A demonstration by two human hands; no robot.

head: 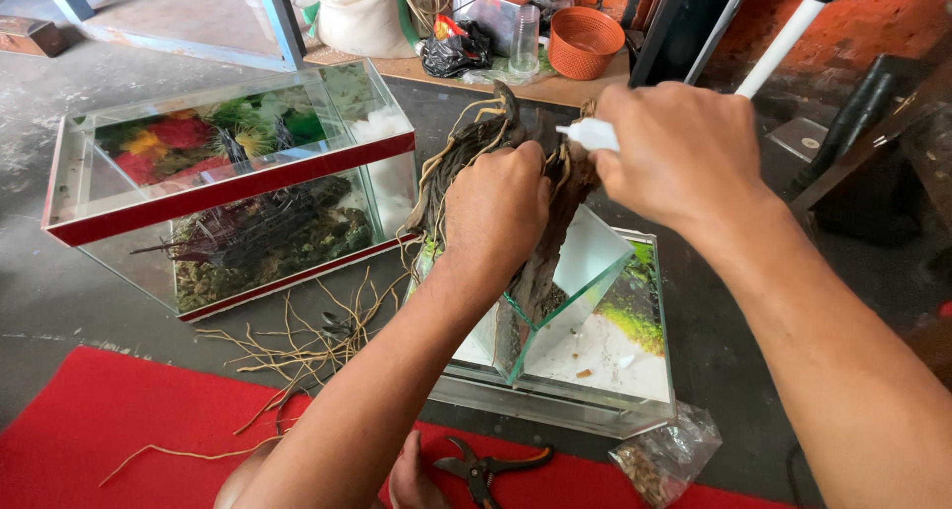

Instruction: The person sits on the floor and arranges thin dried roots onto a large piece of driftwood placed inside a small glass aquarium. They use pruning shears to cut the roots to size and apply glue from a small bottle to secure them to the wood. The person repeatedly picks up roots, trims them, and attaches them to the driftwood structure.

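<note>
The fingers (516, 187) of the left hand (496, 212) are curled tight around a gnarled piece of dark driftwood (476, 157), gripping it about halfway up, so the wood stands nearly upright with its foot down inside a small glass tank (595, 271) that is tipped on one corner. The right hand (679, 147) is closed too, wrapped around a small white tube (587, 133) whose nozzle points at the wood just beside the left knuckles; the tip touches or nearly touches the wood, I cannot tell which. Thin pale roots trail off the driftwood over the left wrist. The tipped tank rests in a second, shallow glass tank (650, 410) with white sand and a patch of green moss on its floor. To the left, well apart from both hands, lies a bigger aquarium (238, 187) on its side with red trim, holding coloured plastic plants and dark twigs. Between it and the small tanks, a scatter of cut roots (297, 345) lies on the grey floor (59, 291) and spills onto a red mat (99, 430). On the mat near the person's arm sits 1 pair of black pliers (486, 464), and just right of it a clear bag of gravel (669, 454). An orange basket (585, 41) stands at the back against the brick wall.
</note>
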